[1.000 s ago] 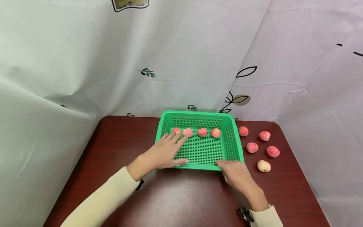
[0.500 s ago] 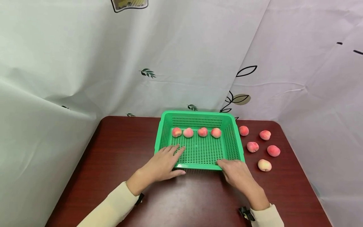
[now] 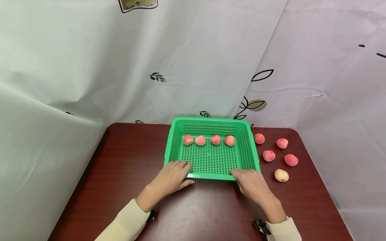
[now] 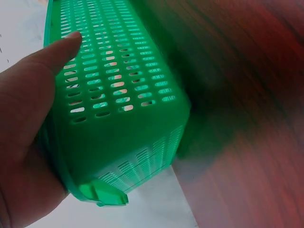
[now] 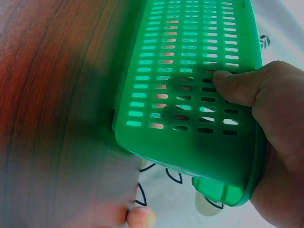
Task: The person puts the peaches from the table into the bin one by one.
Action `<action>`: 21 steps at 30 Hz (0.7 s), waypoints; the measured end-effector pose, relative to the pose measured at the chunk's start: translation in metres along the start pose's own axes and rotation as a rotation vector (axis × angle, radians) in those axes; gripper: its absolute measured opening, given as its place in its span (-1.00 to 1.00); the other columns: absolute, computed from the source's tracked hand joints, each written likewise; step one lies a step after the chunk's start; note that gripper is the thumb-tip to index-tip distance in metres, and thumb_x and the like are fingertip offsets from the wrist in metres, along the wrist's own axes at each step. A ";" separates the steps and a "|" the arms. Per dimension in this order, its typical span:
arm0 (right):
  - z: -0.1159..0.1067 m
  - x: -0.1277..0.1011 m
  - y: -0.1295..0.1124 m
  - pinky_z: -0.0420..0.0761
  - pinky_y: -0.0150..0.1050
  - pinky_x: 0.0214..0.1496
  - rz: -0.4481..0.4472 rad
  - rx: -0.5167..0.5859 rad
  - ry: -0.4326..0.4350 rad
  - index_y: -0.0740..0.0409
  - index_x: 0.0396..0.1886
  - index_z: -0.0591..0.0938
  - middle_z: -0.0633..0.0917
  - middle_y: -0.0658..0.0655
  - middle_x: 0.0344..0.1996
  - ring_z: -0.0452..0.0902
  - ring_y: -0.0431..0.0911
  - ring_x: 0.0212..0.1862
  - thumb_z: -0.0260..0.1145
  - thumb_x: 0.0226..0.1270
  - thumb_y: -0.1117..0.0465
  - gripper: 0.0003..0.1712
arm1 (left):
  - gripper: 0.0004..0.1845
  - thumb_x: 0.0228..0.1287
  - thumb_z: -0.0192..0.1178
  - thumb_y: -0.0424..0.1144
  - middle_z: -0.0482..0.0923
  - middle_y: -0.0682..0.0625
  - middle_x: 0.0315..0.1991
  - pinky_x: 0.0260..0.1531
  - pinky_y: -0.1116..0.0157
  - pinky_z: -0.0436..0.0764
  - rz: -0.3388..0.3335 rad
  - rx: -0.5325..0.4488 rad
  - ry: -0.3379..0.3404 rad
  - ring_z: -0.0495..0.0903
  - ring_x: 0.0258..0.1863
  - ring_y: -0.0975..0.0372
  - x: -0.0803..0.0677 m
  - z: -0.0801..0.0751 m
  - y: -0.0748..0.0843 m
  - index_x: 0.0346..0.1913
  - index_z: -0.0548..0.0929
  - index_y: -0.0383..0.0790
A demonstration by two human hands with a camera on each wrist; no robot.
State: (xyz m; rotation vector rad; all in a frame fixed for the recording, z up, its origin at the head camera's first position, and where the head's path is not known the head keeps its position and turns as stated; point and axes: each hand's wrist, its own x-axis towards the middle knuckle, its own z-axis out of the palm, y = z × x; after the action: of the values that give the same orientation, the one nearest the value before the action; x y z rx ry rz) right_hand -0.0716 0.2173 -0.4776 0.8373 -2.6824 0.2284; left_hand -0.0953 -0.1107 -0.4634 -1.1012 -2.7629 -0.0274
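Note:
A green plastic basket (image 3: 208, 176) with slotted walls stands on the table. Both hands are at its near side. My left hand (image 3: 169, 177) grips the near left rim, fingers over it to the inside; in the left wrist view its thumb (image 4: 64, 50) lies along the outer wall. At the near right corner my right hand (image 3: 251, 185) holds the rim, its thumb (image 5: 232, 85) against the outer wall in the right wrist view, its other fingers hidden. Inside the basket several peaches form one row along the back, from a leftmost peach (image 3: 188, 140) to a rightmost one (image 3: 230, 141).
Several loose peaches lie on the dark red table (image 3: 129, 154) right of the basket, among them a pale peach (image 3: 281, 175) nearest the front and a red peach (image 3: 259, 138) close to the basket's side. A white printed curtain (image 3: 193, 60) hangs behind and around the table.
My left hand has drawn back from above the leftmost peaches to the near left rim and now grips it. The right hand and the basket have stayed in place.

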 end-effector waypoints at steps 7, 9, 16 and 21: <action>-0.001 0.000 -0.001 0.08 -0.36 -0.53 -0.001 0.003 -0.005 -0.10 -0.56 0.29 0.19 -0.17 -0.67 0.01 -0.29 -0.63 0.18 0.22 0.44 -0.61 | -0.59 0.17 0.47 0.14 0.58 0.07 -0.45 -0.50 0.26 0.49 -0.004 0.043 0.134 0.61 -0.46 0.18 -0.003 0.004 0.006 -0.29 0.59 -0.10; -0.001 0.001 -0.001 0.08 -0.36 -0.53 -0.001 0.002 -0.003 -0.10 -0.56 0.29 0.19 -0.17 -0.67 0.02 -0.29 -0.63 0.18 0.23 0.43 -0.62 | -0.61 0.16 0.49 0.10 0.55 0.08 -0.50 -0.53 0.29 0.43 -0.007 0.055 0.156 0.58 -0.51 0.20 -0.004 0.003 0.009 -0.32 0.57 -0.11; -0.001 0.001 -0.001 0.08 -0.36 -0.53 0.003 0.012 -0.011 -0.10 -0.55 0.30 0.20 -0.17 -0.66 0.01 -0.29 -0.62 0.18 0.25 0.43 -0.62 | -0.60 0.09 0.52 -0.19 0.30 0.13 -0.69 -0.62 0.39 0.18 -0.010 0.080 0.222 0.35 -0.71 0.31 -0.006 0.005 0.011 -0.50 0.41 -0.10; -0.001 0.000 -0.001 0.09 -0.36 -0.53 0.006 0.004 -0.021 -0.10 -0.55 0.30 0.20 -0.17 -0.66 0.03 -0.29 -0.63 0.19 0.23 0.44 -0.62 | -0.52 0.04 0.37 -0.47 -0.13 0.21 -0.65 -0.60 0.43 -0.14 0.019 0.101 0.323 -0.11 -0.64 0.39 -0.004 0.008 0.010 -0.60 0.22 -0.06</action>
State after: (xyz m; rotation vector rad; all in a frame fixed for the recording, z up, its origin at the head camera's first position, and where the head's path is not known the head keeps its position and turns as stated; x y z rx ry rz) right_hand -0.0710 0.2169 -0.4766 0.8373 -2.7055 0.2279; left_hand -0.0866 -0.1058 -0.4726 -0.9982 -2.4397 -0.0567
